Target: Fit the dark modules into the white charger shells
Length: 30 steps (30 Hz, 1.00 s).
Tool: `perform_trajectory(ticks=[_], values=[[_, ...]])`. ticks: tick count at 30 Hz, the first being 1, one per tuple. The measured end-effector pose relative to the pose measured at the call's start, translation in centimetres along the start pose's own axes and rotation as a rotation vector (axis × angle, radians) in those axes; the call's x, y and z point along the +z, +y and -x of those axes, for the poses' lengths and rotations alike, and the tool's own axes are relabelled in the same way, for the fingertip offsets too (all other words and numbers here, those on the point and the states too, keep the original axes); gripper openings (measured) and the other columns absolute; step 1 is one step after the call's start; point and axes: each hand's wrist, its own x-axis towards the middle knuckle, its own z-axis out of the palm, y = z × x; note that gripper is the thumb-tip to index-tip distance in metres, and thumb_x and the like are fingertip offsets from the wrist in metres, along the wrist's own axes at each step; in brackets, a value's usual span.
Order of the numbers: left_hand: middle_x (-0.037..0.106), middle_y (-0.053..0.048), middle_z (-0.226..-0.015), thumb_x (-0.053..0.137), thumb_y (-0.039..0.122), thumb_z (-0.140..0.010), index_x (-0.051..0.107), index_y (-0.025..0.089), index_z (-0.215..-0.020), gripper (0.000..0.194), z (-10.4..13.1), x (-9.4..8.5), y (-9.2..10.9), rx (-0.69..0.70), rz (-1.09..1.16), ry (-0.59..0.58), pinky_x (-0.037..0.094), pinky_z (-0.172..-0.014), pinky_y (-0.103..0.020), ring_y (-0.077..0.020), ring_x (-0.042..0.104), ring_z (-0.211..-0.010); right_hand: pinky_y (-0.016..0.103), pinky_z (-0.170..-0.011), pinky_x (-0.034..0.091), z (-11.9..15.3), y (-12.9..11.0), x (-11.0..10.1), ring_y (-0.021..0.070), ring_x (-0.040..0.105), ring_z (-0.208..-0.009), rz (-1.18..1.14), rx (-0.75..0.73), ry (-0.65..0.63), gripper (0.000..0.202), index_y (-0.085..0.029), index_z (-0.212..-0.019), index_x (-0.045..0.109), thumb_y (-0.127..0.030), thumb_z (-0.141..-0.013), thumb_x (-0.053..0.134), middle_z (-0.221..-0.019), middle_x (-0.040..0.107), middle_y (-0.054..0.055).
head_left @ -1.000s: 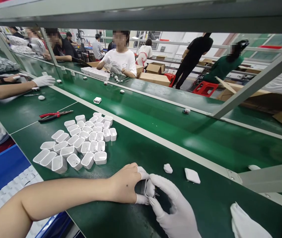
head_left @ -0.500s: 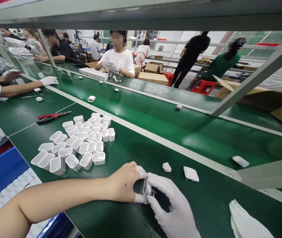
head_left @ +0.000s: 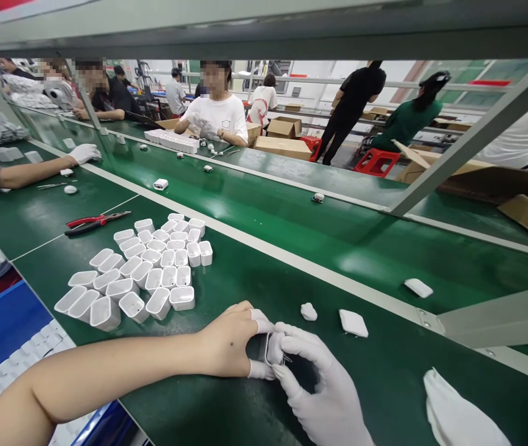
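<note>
My left hand, with white covers on its fingertips, grips a small white plastic case turned on its side between thumb and fingers. From the right, my white-gloved right hand pinches a small white part with thin metal pieces at the case's open end. How deep the part sits in the case is hidden by my fingers. Beyond my right hand, a small white lump and a flat white piece lie on the green bench.
Several open white cases stand grouped left of my hands, near red-handled pliers. A white cloth-like item lies at right. Past a pale rail runs a green belt with scattered white parts. A co-worker's gloved hand rests at far left.
The white parts on the belt have moved to the left. My view has shifted slightly. Both hands keep their grip at the case, and less of the metal pieces shows now.
</note>
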Motion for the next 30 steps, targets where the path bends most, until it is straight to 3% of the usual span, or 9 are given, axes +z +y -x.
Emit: perform_trajectory(ticks=[12,17,20,24,30], values=[[0.066,-0.001,-0.094,0.079,0.035,-0.07,0.065,0.021,-0.096,0.033,0.0,0.0,0.1,0.008,0.017,0.011,0.042,-0.084,-0.031,-0.0202,0.051,-0.087,0.044,-0.093,0.052,-0.2,0.0,-0.1,0.0239,0.064,-0.104,0.153,-0.085,-0.043,0.04,-0.033,-0.121,0.055,-0.015,-0.086,0.061,-0.111,0.067,0.002],[0.066,-0.001,-0.09,0.078,0.035,-0.07,0.064,0.02,-0.09,0.028,0.0,0.0,-0.1,0.037,0.04,0.014,0.041,-0.083,-0.031,-0.0191,0.051,-0.084,0.049,-0.091,0.053,-0.5,0.0,-0.2,0.0264,0.063,-0.105,0.276,-0.2,-0.01,0.038,-0.026,-0.122,0.055,-0.019,-0.084,0.058,-0.11,0.067,0.005],[0.067,-0.002,-0.093,0.079,0.038,-0.07,0.064,0.02,-0.096,0.035,-0.1,-0.1,-0.1,0.045,0.049,0.016,0.041,-0.083,-0.031,-0.0195,0.053,-0.084,0.051,-0.09,0.052,-0.2,0.0,-0.4,0.0294,0.058,-0.112,0.31,-0.209,0.022,0.041,-0.02,-0.126,0.053,-0.026,-0.086,0.058,-0.118,0.063,0.01],[0.068,-0.001,-0.101,0.079,0.037,-0.072,0.064,0.021,-0.099,0.034,-0.1,-0.2,-0.2,0.084,0.096,0.022,0.039,-0.087,-0.032,-0.0181,0.057,-0.086,0.046,-0.09,0.051,-0.1,-0.1,-0.7,0.0261,0.058,-0.11,0.27,-0.286,0.109,0.029,-0.02,-0.117,0.058,-0.021,-0.088,0.056,-0.116,0.063,0.009],[0.068,-0.001,-0.1,0.081,0.039,-0.068,0.065,0.022,-0.107,0.045,0.0,0.0,-0.5,0.06,0.08,0.018,0.04,-0.087,-0.032,-0.0203,0.055,-0.089,0.04,-0.079,0.051,-1.3,-0.5,-0.9,0.0219,0.062,-0.09,0.383,-0.46,0.033,0.022,-0.022,-0.101,0.063,-0.01,-0.085,0.055,-0.097,0.071,0.001]])
